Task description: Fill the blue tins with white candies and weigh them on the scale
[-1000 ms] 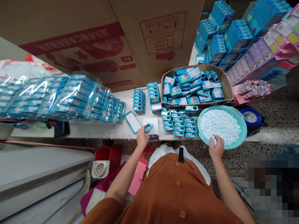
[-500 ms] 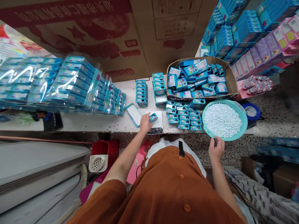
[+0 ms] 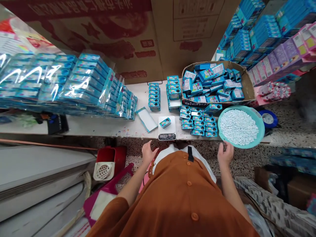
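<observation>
A small blue tin (image 3: 165,122) lies on the white platform of a digital scale (image 3: 167,131) at the table's front edge. My left hand (image 3: 148,153) is just below that edge, near the scale, with its fingers spread and nothing in them. My right hand (image 3: 225,154) is loosely curled at the near rim of a teal bowl (image 3: 261,130) heaped with small white mints (image 3: 238,127). Its fingertips are close to the rim, and I cannot tell whether they hold anything.
Rows of blue tins (image 3: 198,124) stand between the scale and bowl, with stacks (image 3: 154,96) behind. A cardboard tray (image 3: 249,82) holds loose tins. Shrink-wrapped packs (image 3: 81,82) fill the table's left side. A blue tape roll (image 3: 268,118) sits on the floor at the right.
My left hand has let go of the blue tin, which now rests on the scale, and has drawn back off the table. My right hand stays near the bowl's rim.
</observation>
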### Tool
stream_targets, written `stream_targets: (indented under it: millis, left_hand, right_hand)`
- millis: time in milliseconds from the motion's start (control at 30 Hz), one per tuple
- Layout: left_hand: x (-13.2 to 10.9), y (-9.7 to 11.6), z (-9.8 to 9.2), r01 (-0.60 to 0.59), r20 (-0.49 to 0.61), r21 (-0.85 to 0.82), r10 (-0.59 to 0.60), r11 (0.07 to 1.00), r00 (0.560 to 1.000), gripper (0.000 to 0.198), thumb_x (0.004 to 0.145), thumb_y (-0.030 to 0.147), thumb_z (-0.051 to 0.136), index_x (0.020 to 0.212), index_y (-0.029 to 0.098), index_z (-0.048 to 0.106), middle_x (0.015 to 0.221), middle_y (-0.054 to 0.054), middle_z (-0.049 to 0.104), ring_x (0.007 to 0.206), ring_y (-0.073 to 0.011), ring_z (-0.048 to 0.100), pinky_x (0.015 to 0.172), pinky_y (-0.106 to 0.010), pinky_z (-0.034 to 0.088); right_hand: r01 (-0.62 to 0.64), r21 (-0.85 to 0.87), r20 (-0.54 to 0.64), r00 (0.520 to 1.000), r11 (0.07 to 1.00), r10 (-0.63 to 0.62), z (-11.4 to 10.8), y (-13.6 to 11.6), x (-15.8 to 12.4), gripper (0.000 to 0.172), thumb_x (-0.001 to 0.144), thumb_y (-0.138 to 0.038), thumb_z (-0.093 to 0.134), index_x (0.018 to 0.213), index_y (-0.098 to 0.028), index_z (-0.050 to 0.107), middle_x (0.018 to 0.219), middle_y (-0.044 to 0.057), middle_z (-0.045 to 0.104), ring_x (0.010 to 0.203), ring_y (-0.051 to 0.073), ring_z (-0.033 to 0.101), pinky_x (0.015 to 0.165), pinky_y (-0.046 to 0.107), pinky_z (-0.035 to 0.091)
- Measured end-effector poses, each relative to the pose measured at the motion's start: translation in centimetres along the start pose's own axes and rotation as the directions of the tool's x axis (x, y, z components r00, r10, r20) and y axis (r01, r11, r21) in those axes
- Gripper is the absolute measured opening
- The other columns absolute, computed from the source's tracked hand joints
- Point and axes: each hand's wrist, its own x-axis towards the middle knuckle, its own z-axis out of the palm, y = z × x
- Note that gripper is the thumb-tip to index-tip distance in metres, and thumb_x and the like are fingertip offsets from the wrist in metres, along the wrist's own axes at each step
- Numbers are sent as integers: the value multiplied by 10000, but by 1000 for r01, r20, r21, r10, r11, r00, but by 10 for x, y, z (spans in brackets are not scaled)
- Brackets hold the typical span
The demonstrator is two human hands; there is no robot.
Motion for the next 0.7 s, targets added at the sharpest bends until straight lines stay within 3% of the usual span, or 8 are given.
stream_targets:
  millis: [133,267,533,700]
  left_hand:
    - [-15,-5,9,46,8,-28,-46,999,999,554,761,458,626,1220,171,506,1125,-132,602,1106,-306,521,980,-464,387]
    - [-14,-7,10,53,-28,-51,-55,997,998,550,757,459,631,1212,173,514,1096,-120,615,1085,-298,532,977,-453,387]
    - [6,-8,0,12,-88,-76,-19,997,996,498,762,456,633,1166,182,533,1056,-114,623,1051,-293,547,956,-451,404]
    - [33,11,-7,-8,-131,-121,-8,993,991,534,764,458,636,1195,173,502,1105,-133,597,1102,-310,521,977,-474,399]
  right_hand:
    - [12,8,-7,1000,1000,-12,2,-7,4,359,887,-408,473,1044,-117,615,1013,156,622,939,244,564,889,415,442]
    - [33,1,4,999,999,-33,3,-13,6,354,884,-405,478,1041,-120,618,993,149,621,931,240,557,898,416,434]
    - [27,1,9,1000,1000,-27,0,-16,-1,346,885,-397,476,1040,-121,614,997,151,618,922,235,555,891,407,436]
    - [15,3,12,1000,1000,-15,-2,-12,-6,345,886,-402,464,1030,-125,611,984,150,619,922,240,559,881,417,440]
